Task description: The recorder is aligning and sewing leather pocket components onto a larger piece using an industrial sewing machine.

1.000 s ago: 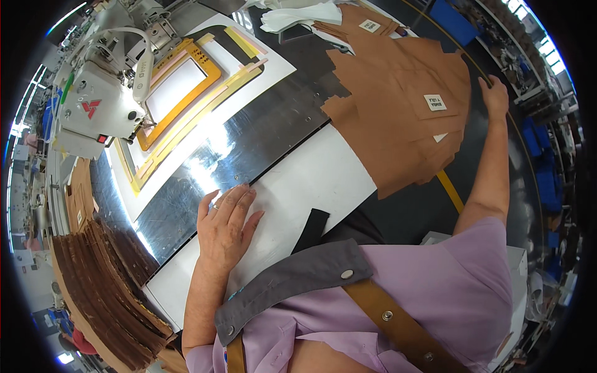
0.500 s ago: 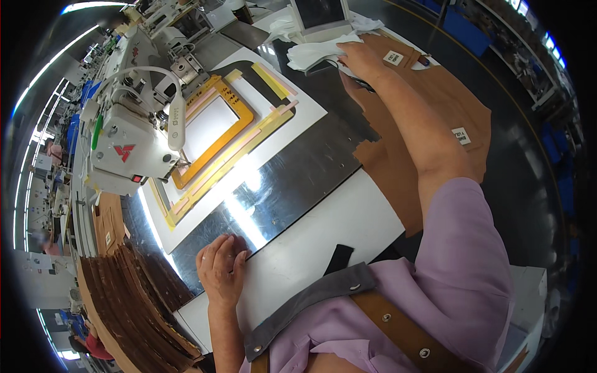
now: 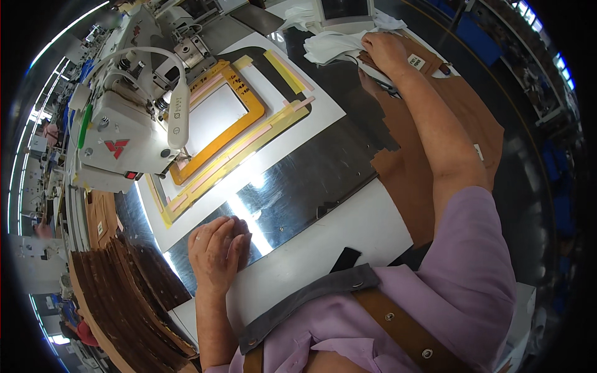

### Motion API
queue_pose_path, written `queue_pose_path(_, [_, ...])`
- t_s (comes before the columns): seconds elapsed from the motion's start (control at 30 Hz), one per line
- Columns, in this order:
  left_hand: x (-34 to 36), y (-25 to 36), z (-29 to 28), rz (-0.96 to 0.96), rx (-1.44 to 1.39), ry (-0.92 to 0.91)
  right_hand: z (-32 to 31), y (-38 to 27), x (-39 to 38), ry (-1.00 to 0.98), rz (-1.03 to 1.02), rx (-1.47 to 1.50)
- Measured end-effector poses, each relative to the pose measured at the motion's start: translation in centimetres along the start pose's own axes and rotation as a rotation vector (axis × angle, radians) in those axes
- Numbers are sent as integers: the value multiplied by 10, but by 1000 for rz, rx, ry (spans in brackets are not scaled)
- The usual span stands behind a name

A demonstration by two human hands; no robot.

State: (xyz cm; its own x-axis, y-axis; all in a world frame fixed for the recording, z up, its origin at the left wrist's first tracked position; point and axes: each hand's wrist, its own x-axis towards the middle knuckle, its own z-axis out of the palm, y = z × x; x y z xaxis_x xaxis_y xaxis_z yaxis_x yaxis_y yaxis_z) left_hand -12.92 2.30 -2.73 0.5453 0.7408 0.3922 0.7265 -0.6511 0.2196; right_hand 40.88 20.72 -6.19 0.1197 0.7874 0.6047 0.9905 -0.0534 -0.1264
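Bright glare streaks the metal tabletop, and fisheye distortion bends the edges.

At the far side I see a dark screen in a pale casing. Over on the right, I make out a blue bin, the dark floor and cluttered shelving. Far left, I get a bright light strip; near left, a person in red.

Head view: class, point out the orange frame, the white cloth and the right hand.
Orange frame (image 3: 222, 145), head view: its lower bar.
White cloth (image 3: 334, 48), head view: middle of its crumpled surface.
Right hand (image 3: 385, 53), head view: back of the hand.
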Motion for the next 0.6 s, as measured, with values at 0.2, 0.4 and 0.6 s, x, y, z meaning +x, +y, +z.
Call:
queue_pose_path(0.2, [29, 21, 2, 113, -38, 73, -41, -70, 1, -19, -84, 286])
queue_pose_path(0.4, [59, 40, 20, -42, -230, 209, -97, -235, -70, 119, -886, 464])
queue_pose_path(0.6, [48, 2, 19, -25, 15, 281, -101, -282, -91, 105, -1050, 539])
